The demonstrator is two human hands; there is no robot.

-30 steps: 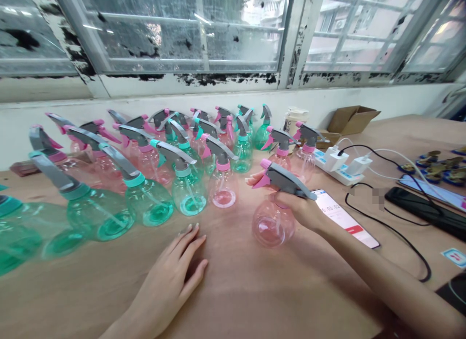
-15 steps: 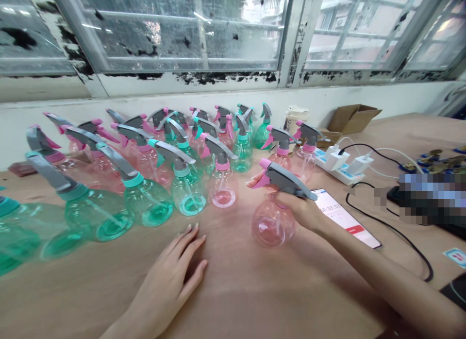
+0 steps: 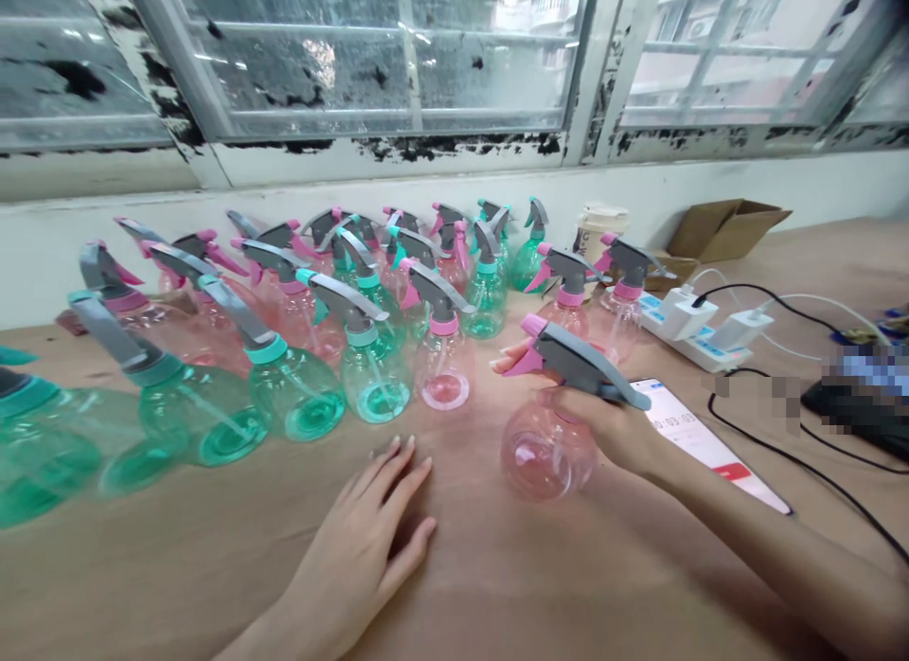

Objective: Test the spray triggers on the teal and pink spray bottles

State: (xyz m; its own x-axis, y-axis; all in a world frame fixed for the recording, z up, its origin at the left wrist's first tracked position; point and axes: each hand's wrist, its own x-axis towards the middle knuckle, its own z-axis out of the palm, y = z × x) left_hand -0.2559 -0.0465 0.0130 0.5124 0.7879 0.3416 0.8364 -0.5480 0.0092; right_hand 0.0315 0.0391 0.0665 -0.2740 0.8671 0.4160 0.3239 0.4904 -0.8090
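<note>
My right hand [image 3: 603, 429] is wrapped round the neck of a pink spray bottle [image 3: 546, 453], which has a grey head and a pink trigger. Its fingertips show behind the trigger. My left hand [image 3: 376, 528] lies flat on the table with fingers stretched out, holding nothing. Just beyond the left hand stand a clear pink spray bottle [image 3: 444, 367] and a green spray bottle [image 3: 373, 377]. More green and pink spray bottles crowd the table behind and to the left.
A phone [image 3: 703, 443] showing a timer lies right of the held bottle. Behind it are a power strip [image 3: 700, 339] with white chargers and cables, a paper cup [image 3: 600, 230] and an open cardboard box [image 3: 728, 230]. A windowed wall [image 3: 398, 159] borders the table's back.
The view has shifted slightly, so most things sit further right in the picture. My right hand still grips the pink spray bottle, and my left hand stays spread on the table.
</note>
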